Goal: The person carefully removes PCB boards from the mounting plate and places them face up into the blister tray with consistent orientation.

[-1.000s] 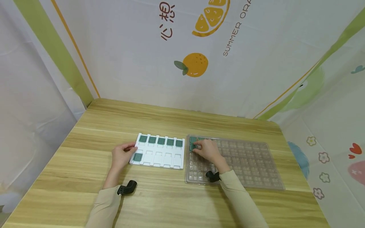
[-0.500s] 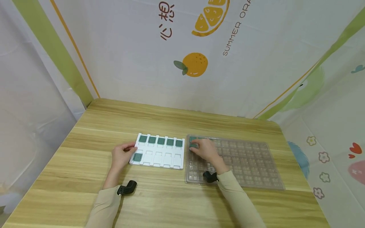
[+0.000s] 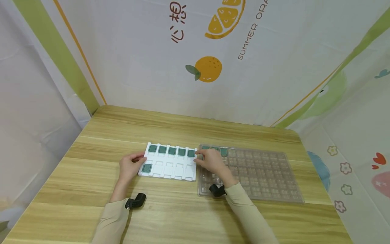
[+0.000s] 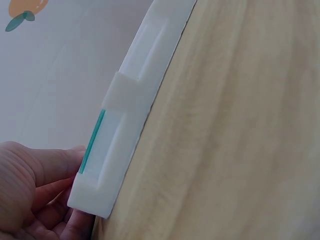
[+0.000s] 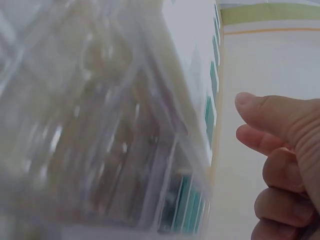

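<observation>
The left hand [image 3: 129, 166] pinches the white tray's [image 3: 170, 169] left edge, while the right hand [image 3: 211, 161], fingers loosely curled with nothing seen in its grip, hovers over the clear tray's [image 3: 268, 176] left end.

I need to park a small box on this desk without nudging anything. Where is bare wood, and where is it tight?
Bare wooden tabletop runs between the backdrop and both trays, and along the near edge. It is crowded where the white foam tray nearly meets the clear plastic grid tray; the right hand sits there, the left hand at the white tray's left edge.
</observation>
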Demonstrator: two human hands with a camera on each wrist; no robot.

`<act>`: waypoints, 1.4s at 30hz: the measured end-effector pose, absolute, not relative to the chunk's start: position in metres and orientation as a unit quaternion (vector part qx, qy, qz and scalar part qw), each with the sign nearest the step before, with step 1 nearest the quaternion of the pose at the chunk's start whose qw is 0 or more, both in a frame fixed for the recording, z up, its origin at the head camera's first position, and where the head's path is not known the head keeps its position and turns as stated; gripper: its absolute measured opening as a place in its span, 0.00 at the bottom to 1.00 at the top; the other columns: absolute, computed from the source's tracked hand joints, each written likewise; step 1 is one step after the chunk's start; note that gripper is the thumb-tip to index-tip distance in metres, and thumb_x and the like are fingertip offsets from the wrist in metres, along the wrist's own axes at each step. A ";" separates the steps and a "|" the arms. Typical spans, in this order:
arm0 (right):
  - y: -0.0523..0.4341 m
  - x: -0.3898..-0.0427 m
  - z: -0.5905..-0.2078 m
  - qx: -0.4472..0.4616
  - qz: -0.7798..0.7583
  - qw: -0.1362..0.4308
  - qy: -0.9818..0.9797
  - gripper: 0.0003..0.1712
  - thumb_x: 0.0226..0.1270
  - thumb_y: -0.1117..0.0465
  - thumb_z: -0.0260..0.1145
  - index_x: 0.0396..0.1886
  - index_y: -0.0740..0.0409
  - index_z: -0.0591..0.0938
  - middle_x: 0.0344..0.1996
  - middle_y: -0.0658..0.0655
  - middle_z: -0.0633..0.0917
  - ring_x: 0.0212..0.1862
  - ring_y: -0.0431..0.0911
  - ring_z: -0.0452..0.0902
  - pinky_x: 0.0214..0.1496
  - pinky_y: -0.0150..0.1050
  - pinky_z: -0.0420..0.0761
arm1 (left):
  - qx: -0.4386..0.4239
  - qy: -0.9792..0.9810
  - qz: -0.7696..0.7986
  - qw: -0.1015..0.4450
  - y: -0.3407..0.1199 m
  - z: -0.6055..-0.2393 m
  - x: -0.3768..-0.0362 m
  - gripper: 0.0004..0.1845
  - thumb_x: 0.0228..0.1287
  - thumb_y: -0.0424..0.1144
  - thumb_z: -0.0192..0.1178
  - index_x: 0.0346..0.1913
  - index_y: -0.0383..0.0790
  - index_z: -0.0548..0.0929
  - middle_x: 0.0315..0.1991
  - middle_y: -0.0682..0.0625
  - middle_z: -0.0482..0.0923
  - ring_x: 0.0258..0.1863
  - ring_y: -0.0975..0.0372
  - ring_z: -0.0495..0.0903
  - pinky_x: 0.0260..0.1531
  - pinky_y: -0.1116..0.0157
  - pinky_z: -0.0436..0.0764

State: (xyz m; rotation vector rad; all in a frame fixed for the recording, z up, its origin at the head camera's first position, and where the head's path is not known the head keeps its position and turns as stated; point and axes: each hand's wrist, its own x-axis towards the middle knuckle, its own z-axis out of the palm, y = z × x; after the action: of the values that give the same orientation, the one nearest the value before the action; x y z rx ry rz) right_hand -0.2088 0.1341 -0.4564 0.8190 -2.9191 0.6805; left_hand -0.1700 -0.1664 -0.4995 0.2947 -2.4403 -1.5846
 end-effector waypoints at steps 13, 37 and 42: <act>0.109 -0.205 -0.454 0.277 0.196 0.001 -0.941 0.15 0.59 0.54 0.69 0.44 0.54 0.86 0.08 0.42 0.63 0.13 0.35 0.52 0.16 0.27 0.52 | 0.100 -0.834 -0.531 0.107 -0.166 -0.498 -0.170 0.11 0.56 0.26 0.63 0.43 0.25 0.83 0.35 0.33 0.82 0.27 0.73 0.74 0.26 0.81 0.70; 0.056 -0.198 -0.453 0.341 0.190 0.007 -0.921 0.16 0.60 0.51 0.68 0.45 0.52 0.85 0.09 0.42 0.65 0.13 0.34 0.53 0.15 0.26 0.51 | 0.093 -0.833 -0.534 0.112 -0.168 -0.501 -0.170 0.11 0.56 0.26 0.63 0.43 0.25 0.83 0.35 0.33 0.82 0.25 0.77 0.72 0.27 0.82 0.70; 0.041 -0.195 -0.450 0.347 0.202 0.005 -0.916 0.16 0.59 0.51 0.68 0.45 0.53 0.85 0.07 0.43 0.66 0.13 0.33 0.53 0.15 0.25 0.52 | 0.090 -0.832 -0.536 0.115 -0.167 -0.500 -0.170 0.11 0.56 0.26 0.63 0.43 0.25 0.83 0.35 0.33 0.82 0.25 0.78 0.72 0.27 0.82 0.70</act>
State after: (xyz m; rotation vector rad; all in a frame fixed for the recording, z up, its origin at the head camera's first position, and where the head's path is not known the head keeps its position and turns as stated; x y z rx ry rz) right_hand -0.1949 0.0409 -0.4500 1.0872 -2.8690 0.6316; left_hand -0.1697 -0.1672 -0.5003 0.2642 -2.4371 -1.5703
